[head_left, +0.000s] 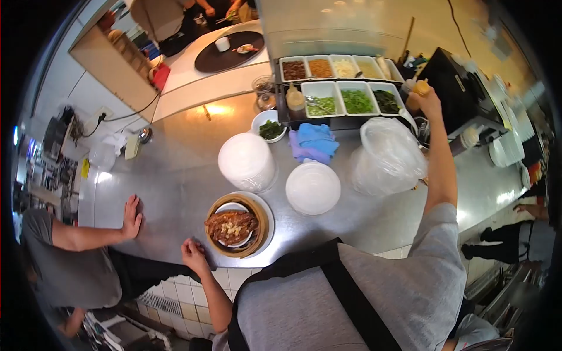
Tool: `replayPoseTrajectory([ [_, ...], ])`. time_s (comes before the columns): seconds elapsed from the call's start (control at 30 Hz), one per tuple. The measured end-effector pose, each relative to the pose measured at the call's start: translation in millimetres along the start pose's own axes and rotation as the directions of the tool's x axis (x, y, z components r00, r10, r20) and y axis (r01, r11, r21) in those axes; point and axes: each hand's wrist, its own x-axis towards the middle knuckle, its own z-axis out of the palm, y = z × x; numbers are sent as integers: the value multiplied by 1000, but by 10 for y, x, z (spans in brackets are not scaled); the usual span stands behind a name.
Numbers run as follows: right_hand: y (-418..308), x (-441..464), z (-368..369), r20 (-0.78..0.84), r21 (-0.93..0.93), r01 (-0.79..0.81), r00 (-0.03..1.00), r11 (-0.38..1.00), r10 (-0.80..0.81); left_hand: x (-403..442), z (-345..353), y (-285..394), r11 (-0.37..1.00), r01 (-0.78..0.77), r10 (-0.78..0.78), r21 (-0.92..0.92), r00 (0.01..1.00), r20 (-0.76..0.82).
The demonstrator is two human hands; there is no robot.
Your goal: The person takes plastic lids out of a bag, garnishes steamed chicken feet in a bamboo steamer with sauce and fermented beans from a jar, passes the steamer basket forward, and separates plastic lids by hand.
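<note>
My right hand [427,103] reaches to the back right and is closed around a squeeze bottle [414,100] with a yellowish top, beside the topping trays. At the counter's front edge, my left hand [194,255] is loosely curled, with nothing visible in it. Just right of it is a round bamboo steamer [260,219], sitting on a white plate [270,225]. Inside the steamer, a smaller dish holds brown sauced food [232,227] topped with pale chopped bits.
White stacked dishes [246,161], a white round lid or container [313,188], a plastic bag [389,158] and blue-purple cloths [314,142] stand mid-counter. Topping trays [357,102] line the back. At left, a co-worker's hand [132,217] rests on the metal counter [170,193].
</note>
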Motion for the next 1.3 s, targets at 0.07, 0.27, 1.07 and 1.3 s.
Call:
replayPoseTrajectory([
  [0.07,-46,81,-34,10,-126,-84,996,988,86,-3,24,18,1000,2,-2,-24,1000,-3],
  [0.27,-1432,-357,-475,-264,-53,348,899,936,-349,-60,80,114,1000,-31,31,6,999,-26],
  [1.07,-3880,-2521,-179,370,304,750,476,588,-798,-52,0,70,994,-107,106,17,993,56],
  [1.3,-4039,-3322,-435,692,97,936,182,339,-699,4,-80,27,994,-107,108,-18,966,235],
])
